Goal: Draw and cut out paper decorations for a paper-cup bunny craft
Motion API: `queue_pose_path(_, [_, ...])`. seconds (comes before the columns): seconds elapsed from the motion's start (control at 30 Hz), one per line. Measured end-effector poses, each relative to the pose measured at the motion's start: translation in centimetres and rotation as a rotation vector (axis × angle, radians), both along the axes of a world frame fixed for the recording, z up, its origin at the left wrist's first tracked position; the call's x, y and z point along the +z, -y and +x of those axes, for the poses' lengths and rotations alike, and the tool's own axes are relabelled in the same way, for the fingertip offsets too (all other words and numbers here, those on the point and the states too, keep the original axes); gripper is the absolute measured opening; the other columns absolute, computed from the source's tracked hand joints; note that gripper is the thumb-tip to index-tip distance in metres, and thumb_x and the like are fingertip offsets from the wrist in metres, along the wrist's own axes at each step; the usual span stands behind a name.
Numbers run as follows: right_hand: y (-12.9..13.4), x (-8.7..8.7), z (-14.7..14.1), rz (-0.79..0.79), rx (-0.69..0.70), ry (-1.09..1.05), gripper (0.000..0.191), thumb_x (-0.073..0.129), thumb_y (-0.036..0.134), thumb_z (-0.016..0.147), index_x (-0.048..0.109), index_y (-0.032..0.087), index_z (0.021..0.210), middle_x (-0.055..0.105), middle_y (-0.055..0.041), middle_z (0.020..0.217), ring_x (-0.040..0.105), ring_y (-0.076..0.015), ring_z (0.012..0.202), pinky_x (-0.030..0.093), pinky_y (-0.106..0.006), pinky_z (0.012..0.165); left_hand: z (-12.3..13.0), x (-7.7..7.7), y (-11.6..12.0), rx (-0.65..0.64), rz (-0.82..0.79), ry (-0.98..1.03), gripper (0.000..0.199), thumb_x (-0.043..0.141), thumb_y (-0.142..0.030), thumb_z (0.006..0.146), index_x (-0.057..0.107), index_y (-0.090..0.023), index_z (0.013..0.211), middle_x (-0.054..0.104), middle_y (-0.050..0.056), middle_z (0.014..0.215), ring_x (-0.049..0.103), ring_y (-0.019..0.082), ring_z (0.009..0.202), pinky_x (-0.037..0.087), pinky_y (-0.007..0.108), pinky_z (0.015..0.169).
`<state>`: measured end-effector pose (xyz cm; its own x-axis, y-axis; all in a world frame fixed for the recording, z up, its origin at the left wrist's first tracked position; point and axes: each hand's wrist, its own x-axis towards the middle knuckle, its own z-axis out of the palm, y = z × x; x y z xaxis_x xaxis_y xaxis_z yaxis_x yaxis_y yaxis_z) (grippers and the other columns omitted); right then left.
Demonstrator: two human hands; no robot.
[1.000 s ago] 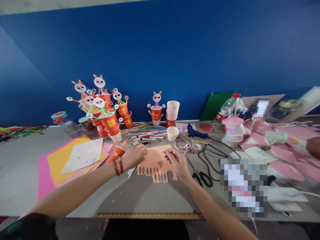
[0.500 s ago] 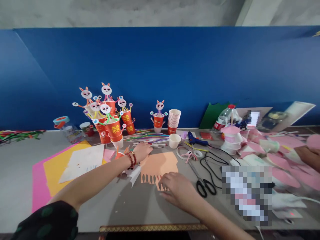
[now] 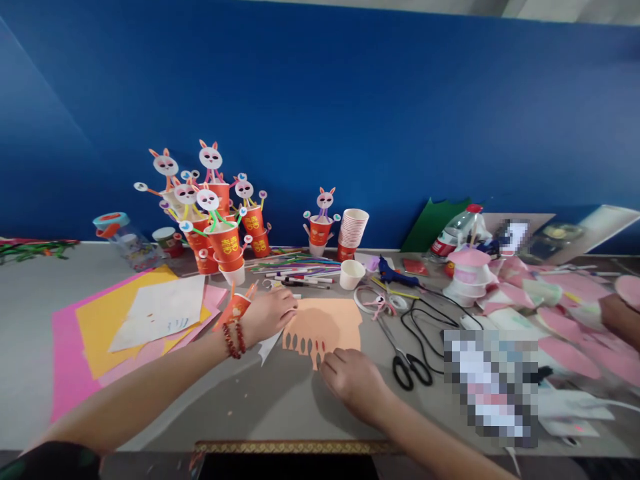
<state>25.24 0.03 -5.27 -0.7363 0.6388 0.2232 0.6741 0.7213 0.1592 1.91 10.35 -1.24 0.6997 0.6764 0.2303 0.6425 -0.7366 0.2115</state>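
An orange paper sheet (image 3: pixel 327 323) with a row of leaf-shaped cutouts along its near edge lies on the grey table. My right hand (image 3: pixel 353 383) rests at the sheet's near right corner, fingers curled; what they hold, if anything, is hidden. At the sheet's left edge is my left hand (image 3: pixel 270 312), wearing a red bead bracelet, its fingers close together over the table; their tips are too blurred to show a hold. A red cup (image 3: pixel 239 305) with orange strips leans beside the left wrist. White paper (image 3: pixel 270 345) pokes out under the left hand.
Rabbit-faced red cups (image 3: pixel 223 240) stand at the back left, near coloured sheets (image 3: pixel 95 333). Behind the orange sheet are pens (image 3: pixel 300 277), a white cup (image 3: pixel 352 274) and stacked cups (image 3: pixel 354 230). Scissors (image 3: pixel 411 370), a glue gun (image 3: pixel 397 275) and another person's hand (image 3: pixel 620 317) are rightward.
My left hand has moved left and toward me, off the pens, uncovering the red cup. My right hand has shifted slightly down, showing more of the cutouts. The camera view has tilted downward.
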Motion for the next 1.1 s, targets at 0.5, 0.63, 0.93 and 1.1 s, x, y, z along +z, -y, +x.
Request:
queue_pose_path(0.5, [2.8,1.9,2.7,-0.019,-0.018,-0.5,0.019,0.05,0.015,0.086,0.065,0.022,0.094,0.072,-0.0054,0.083,0.065,-0.0184,0.074,0.051,-0.029,0.066,-0.3,-1.6,8.3,0.14,-1.691,1.085,0.06,0.04,-0.069,0.087,0.055,-0.02,0.118,0.064,0.013,0.11,0.066,0.022,0.081,0.051,0.024,0.044])
queue_pose_path(0.63, [4.0,1.3,2.2,-0.052,0.033,-0.442,0.018,0.05,0.017,0.089,0.066,0.022,0.098,0.074,-0.0051,0.084,0.067,-0.0182,0.076,0.052,-0.029,0.067,1.6,-1.8,7.2,0.261,-1.689,1.022,0.045,0.066,-0.044,0.082,0.061,-0.01,0.113,0.07,0.017,0.098,0.069,0.024,0.08,0.055,0.025,0.047])
queue_pose_path(0.93, [5.3,0.0,10.7,0.067,-0.743,-0.393,0.029,0.046,0.04,0.093,0.062,0.019,0.105,0.068,-0.0142,0.107,0.069,-0.0296,0.085,0.054,-0.04,0.07,1.4,-3.2,7.1,0.3,-1.434,1.111,0.046,0.07,-0.047,0.078,0.066,-0.012,0.107,0.072,0.013,0.093,0.069,0.024,0.077,0.058,0.032,0.057])
queue_pose_path(1.1, [5.6,-1.1,12.4,0.0,-0.852,-0.321,0.03,0.042,0.039,0.092,0.058,0.021,0.108,0.068,-0.0104,0.101,0.07,-0.0265,0.075,0.052,-0.035,0.06,1.1,-3.6,6.7,0.318,-1.37,1.127,0.044,0.07,-0.048,0.078,0.068,-0.014,0.106,0.071,0.013,0.104,0.068,0.024,0.08,0.058,0.033,0.06])
